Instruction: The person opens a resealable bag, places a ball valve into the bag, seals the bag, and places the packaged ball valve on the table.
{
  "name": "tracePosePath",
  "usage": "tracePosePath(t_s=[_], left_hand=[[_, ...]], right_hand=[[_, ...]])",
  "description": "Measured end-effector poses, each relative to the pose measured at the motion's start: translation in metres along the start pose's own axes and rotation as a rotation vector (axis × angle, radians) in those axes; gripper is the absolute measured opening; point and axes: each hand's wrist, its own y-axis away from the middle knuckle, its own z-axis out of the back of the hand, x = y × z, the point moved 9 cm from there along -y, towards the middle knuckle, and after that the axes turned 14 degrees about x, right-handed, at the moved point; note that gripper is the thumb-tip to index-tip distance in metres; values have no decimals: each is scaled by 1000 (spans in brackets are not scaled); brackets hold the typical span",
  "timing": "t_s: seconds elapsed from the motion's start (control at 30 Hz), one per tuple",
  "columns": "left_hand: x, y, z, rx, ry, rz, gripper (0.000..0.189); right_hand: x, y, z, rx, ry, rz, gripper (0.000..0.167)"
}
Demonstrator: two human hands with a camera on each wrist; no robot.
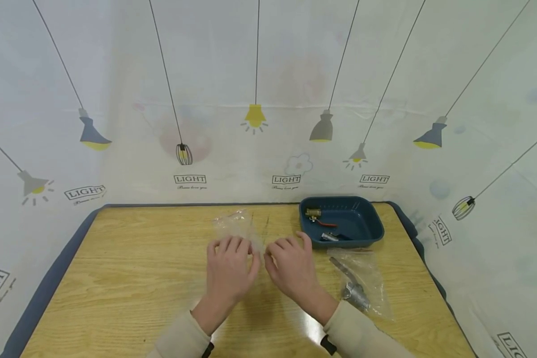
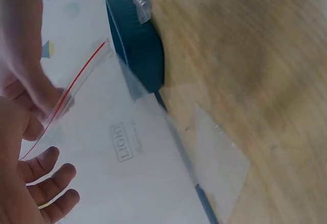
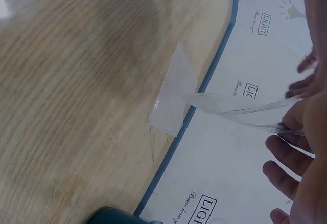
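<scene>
My left hand [image 1: 229, 268] and right hand [image 1: 295, 268] are raised close together over the table's middle. Between them they pinch the mouth of a clear zip bag [image 2: 84, 73], which has a red line along its seal. In the right wrist view the bag's edges [image 3: 230, 111] spread apart at the right thumb and forefinger. The other fingers of both hands are loosely bent. Nothing can be made out inside this bag. Beyond the hands, a second clear bag [image 1: 232, 223] lies flat on the wooden table [image 1: 130, 278].
A dark blue tray [image 1: 358, 228] at the back right holds a brass valve [image 1: 313, 213] with a red lever, and a small silvery metal part [image 1: 329, 237]. Nearer, a clear bag [image 1: 378, 283] contains a grey metal part with a long handle [image 1: 355, 293]. Printed cloth surrounds the table.
</scene>
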Motion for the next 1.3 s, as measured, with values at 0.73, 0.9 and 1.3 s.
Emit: tracePosePath(t_s=[0.73,0.9,1.3], left_hand=[[0,3,15,-15,77,81,22],[-2,2,30,-34,87,81,23],[26,10,29,89,63,152,23]], right_hand=[[-11,-11,1,178,-262,-129,16],[-13,-13,2,252,-334,-125,20],[-34,-3,-18,494,-366,-182,38]])
